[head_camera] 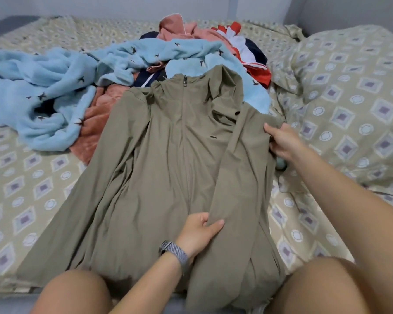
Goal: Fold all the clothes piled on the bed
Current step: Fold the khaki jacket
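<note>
Olive-green zipped hooded jacket lies flat on the bed; left hand pinches its sleeve at six o'clock, right hand grips the shoulder at three o'clock.

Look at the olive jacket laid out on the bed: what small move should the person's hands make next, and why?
Probably lay the right sleeve flat across the olive jacket. The right hand grips it at the shoulder, the left hand pinches its cuff end over the zipped front, so the sleeve is already drawn inward. The other sleeve lies spread on the bed.
</note>
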Tool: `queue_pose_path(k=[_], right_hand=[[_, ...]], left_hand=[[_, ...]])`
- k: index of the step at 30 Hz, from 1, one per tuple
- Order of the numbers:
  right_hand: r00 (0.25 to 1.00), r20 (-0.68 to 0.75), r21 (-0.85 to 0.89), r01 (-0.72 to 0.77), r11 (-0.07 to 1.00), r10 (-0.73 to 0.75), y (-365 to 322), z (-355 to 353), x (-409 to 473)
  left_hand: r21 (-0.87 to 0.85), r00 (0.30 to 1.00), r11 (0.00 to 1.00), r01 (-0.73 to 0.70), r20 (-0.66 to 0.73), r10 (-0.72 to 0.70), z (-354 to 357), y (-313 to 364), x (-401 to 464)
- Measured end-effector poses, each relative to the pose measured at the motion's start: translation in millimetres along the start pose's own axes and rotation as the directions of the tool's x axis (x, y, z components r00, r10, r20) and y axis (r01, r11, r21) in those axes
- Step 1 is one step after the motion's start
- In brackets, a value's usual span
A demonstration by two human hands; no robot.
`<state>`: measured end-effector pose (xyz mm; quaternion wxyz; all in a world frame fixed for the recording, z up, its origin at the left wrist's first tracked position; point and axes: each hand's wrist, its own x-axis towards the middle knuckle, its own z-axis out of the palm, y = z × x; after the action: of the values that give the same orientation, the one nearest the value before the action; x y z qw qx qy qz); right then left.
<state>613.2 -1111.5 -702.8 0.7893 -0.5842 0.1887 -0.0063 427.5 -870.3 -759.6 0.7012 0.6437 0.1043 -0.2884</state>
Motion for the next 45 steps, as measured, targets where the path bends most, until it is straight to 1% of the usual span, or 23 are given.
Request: queue_pose_path(k=[3, 5, 7, 9, 11, 12, 13, 16, 21, 24, 27, 29, 31, 33, 35, 38, 39, 40, 41, 42, 43, 44, 45], right_hand=[[0.997, 0.073, 0.0, -0.021, 1.0, 0.021, -23.6, 7.4, 13.6], [0.981, 0.186, -0.076, -0.042, 0.996, 0.055, -29.7, 18.4, 18.6], [0.956, 0.277, -0.141, -0.057, 0.988, 0.094, -28.5, 32.4, 21.8], [0.958, 0.278, -0.089, -0.04, 0.995, 0.063, -25.6, 43.8, 29.0], [0.977, 0.215, 0.039, -0.019, 0.999, 0.01, -26.3, 48.7, 38.8], [0.983, 0.185, 0.082, -0.028, 0.996, 0.012, -26.4, 48.6, 43.6], [0.986, 0.163, 0.082, -0.057, 0.995, 0.043, -25.0, 47.4, 46.5], [0.981, 0.118, -0.044, -0.148, 0.988, 0.153, -17.1, 35.6, 48.9], [0.963, 0.111, -0.139, -0.23, 0.963, 0.246, -23.0, 11.1, 46.5], [0.958, 0.055, -0.226, -0.264, 0.938, 0.282, -30.2, 9.6, 37.5], [0.96, 0.02, -0.3, -0.261, 0.917, 0.28, -36.0, 5.0, 29.3], [0.962, 0.017, -0.343, -0.25, 0.905, 0.273, -34.4, 2.3, 22.1], [0.962, 0.019, -0.392, -0.243, 0.887, 0.271, -28.6, 1.3, 13.2], [0.966, -0.004, -0.432, -0.236, 0.87, 0.26, -22.2, 1.6, 7.4], [0.964, -0.046, -0.403, -0.256, 0.878, 0.26, -21.9, 5.7, 1.0], [0.952, -0.111, -0.318, -0.307, 0.897, 0.286, -30.1, 21.2, -18.0], [0.958, -0.152, -0.328, -0.28, 0.902, 0.243, -32.4, 27.1, -25.0], [0.965, -0.207, -0.355, -0.226, 0.907, 0.159, -33.1, 32.6, -31.3], [0.962, -0.27, -0.406, -0.14, 0.903, 0.028, -33.0, 38.7, -38.2], [0.95, -0.292, -0.486, -0.045, 0.873, -0.113, -32.7, 46.0, -46.3], [0.943, -0.258, -0.536, 0.041, 0.843, -0.21, -32.6, 55.0, -54.1], [0.946, -0.191, -0.569, 0.11, 0.815, -0.261, -32.8, 67.9, -64.7], [0.957, -0.118, -0.596, 0.147, 0.79, -0.266, -31.5, 82.7, -71.2]], left_hand=[[-0.117, 0.999, 0.993, -0.018, -0.045, 0.013, 5.5, 6.1, 8.7], [-0.211, 0.996, 0.977, -0.025, -0.091, 0.006, 8.8, 8.2, 13.9], [-0.261, 0.992, 0.965, -0.028, -0.126, -0.005, 11.5, 8.6, 19.0], [-0.295, 0.991, 0.955, -0.018, -0.131, -0.022, 13.4, 9.0, 22.7], [-0.293, 0.994, 0.956, -0.003, -0.103, -0.028, 14.6, 9.0, 25.4], [-0.271, 0.996, 0.963, 0.007, -0.081, -0.03, 14.7, 8.2, 26.1], [-0.238, 0.998, 0.971, 0.019, -0.054, -0.032, 15.5, 6.8, 25.9], [-0.133, 0.997, 0.989, 0.071, 0.035, -0.067, 17.7, -0.7, 24.3], [-0.006, 0.981, 0.989, 0.147, 0.132, -0.145, 17.7, -5.2, 19.2], [0.082, 0.941, 0.967, 0.241, 0.223, -0.254, 17.7, -9.0, 14.9], [0.141, 0.873, 0.931, 0.337, 0.324, -0.365, 26.1, -10.5, 3.4], [0.209, 0.864, 0.921, 0.329, 0.326, -0.383, 31.6, -12.4, -1.0], [0.37, 0.897, 0.897, 0.243, 0.266, -0.353, 30.7, -6.4, -3.0], [0.413, 0.918, 0.887, 0.209, 0.23, -0.324, 21.9, 3.8, -1.4], [0.319, 0.937, 0.922, 0.217, 0.197, -0.289, 4.3, 15.8, -1.7], [0.129, 0.98, 0.973, 0.19, 0.029, -0.195, -31.7, 33.8, -3.0], [0.073, 0.986, 0.984, 0.165, -0.023, -0.163, -42.7, 39.4, -4.5], [0.029, 0.99, 0.991, 0.132, -0.06, -0.13, -52.6, 44.7, -7.0], [-0.008, 0.991, 0.995, 0.097, -0.089, -0.098, -60.9, 50.6, -10.8], [-0.032, 0.99, 0.998, 0.061, -0.123, -0.064, -69.6, 55.5, -14.0], [-0.033, 0.985, 0.999, 0.023, -0.172, -0.028, -79.2, 59.0, -16.3], [-0.015, 0.972, 1.0, -0.017, -0.234, 0.013, -91.4, 61.1, -18.4], [0.036, 0.949, 0.998, -0.057, -0.308, 0.065, -104.3, 63.1, -21.6]])
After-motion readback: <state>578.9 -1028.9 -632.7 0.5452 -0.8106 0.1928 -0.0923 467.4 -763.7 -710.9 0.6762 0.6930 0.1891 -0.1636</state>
